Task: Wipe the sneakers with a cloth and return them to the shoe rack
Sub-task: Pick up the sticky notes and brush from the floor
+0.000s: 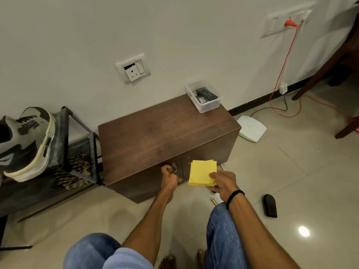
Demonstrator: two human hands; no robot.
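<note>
Fingers of the left hand (pixel 169 177) curl round the metal handle (pixel 174 167) of a low brown cabinet (pixel 155 133). The right hand (pixel 223 183) pinches a folded yellow cloth (pixel 202 171), thumb on top, just beside that handle. Black-and-white sneaker (pixel 27 140) rests on the top tier of the shoe rack (pixel 64 136), left of the cabinet.
</note>
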